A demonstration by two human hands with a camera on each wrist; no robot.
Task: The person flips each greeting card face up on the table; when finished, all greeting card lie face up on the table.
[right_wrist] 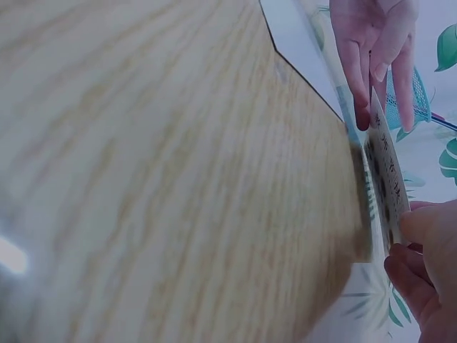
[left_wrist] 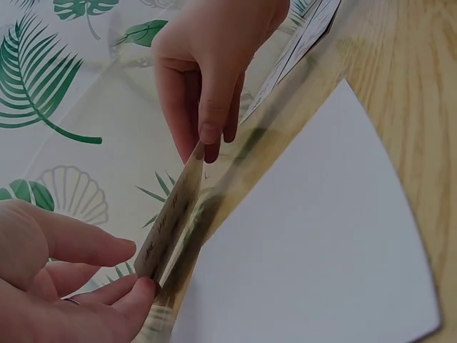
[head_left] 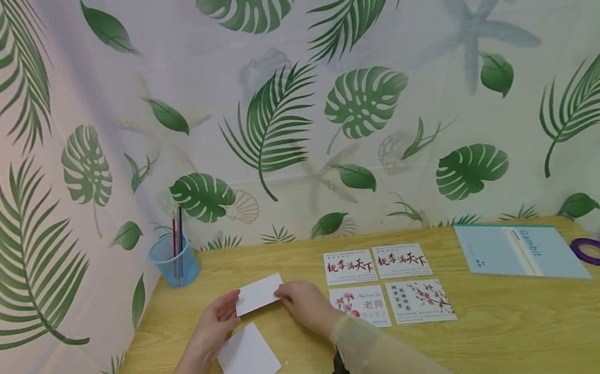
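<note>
Above the table, both hands hold a card (head_left: 258, 295) by opposite ends. Its white side shows in the head view, while dark lettering shows on the card (right_wrist: 385, 171) in the right wrist view. My left hand (head_left: 217, 323) has the left end between its fingers. At the right end, my right hand (head_left: 309, 306) pinches the card between thumb and fingers. A blank white stack or sheet (head_left: 249, 362) lies on the table beside the left forearm.
Two cards with red lettering, such as the left one (head_left: 350, 267), and two flowered cards, one with branches (head_left: 421, 301), lie right of the hands. A blue mesh pen cup (head_left: 175, 266) stands at back left. A light-blue notebook (head_left: 518, 251) and purple tape roll (head_left: 593, 251) lie at right.
</note>
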